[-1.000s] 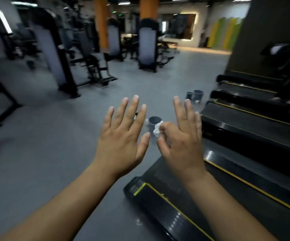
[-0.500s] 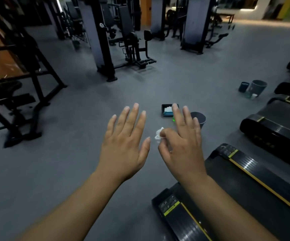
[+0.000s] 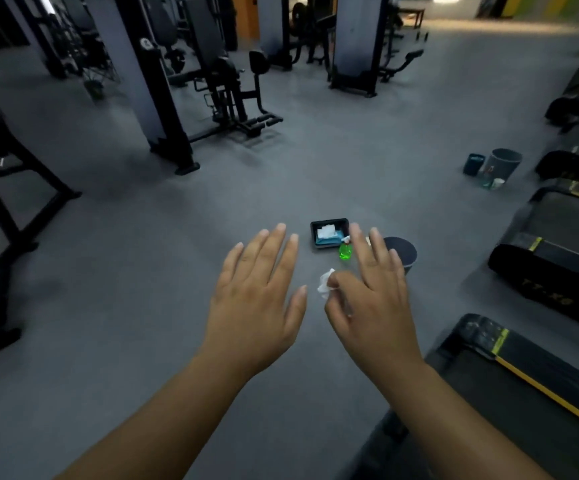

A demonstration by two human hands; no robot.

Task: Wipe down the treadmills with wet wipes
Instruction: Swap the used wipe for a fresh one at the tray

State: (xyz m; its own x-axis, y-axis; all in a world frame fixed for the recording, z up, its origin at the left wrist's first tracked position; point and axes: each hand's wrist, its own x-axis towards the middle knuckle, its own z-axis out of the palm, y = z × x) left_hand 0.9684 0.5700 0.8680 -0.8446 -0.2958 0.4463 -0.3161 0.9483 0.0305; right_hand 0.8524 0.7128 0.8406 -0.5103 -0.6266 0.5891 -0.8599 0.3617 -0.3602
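Pinched between thumb and forefinger of the right hand: a crumpled white wipe, poking out at the hand's left side, the other fingers straight and fanned. Held palm-down in the air over the grey floor, touching nothing else. Just beside it, the left hand, palm-down too, fingers spread, thumb out, holding nothing, a narrow gap away from the wipe. Beyond the fingertips, on the floor: a black tray with a blue pack of white wipes inside; just right of the tray, a green bottle; right of that, a dark round bin, partly hidden behind the right fingers. At lower right, under the right forearm, the end of a black treadmill with a yellow stripe; more treadmills in a row behind it. Far off beside those, a second bin with a small dark tub next to it. Black gym machines across the back.
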